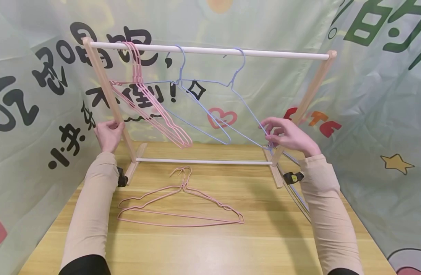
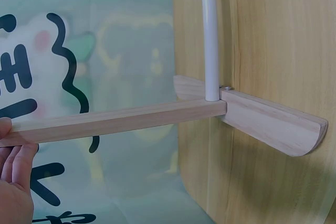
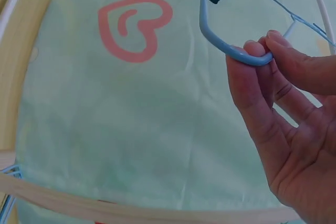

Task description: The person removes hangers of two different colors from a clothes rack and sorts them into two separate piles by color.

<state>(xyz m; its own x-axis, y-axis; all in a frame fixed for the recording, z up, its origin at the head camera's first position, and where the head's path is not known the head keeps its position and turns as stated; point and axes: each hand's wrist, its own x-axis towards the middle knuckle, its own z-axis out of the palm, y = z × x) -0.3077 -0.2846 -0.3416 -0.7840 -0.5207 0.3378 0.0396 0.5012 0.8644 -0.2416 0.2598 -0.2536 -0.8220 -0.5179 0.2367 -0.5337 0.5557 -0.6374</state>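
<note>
My left hand (image 1: 109, 135) grips the left wooden post (image 1: 106, 91) of a small clothes rack, partway up. With my right hand (image 1: 289, 133) I pinch the lower right corner of a blue clothes hanger (image 3: 210, 32) between thumb and fingers. This hanger's hook goes over the rack's white top bar (image 1: 282, 54), near the middle. Left of it hangs a second blue hanger (image 1: 183, 61), its body turned at an angle. Several pink hangers (image 1: 136, 72) are bunched together at the bar's left end.
Two pink hangers (image 1: 183, 226) overlap flat on the wooden table (image 1: 210, 252) in front of the rack. More hangers (image 1: 296, 196) lie on the right, partly hidden by my right arm. A printed cloth (image 1: 368, 114) surrounds the back and sides. A white lower bar (image 1: 203, 162) joins the feet.
</note>
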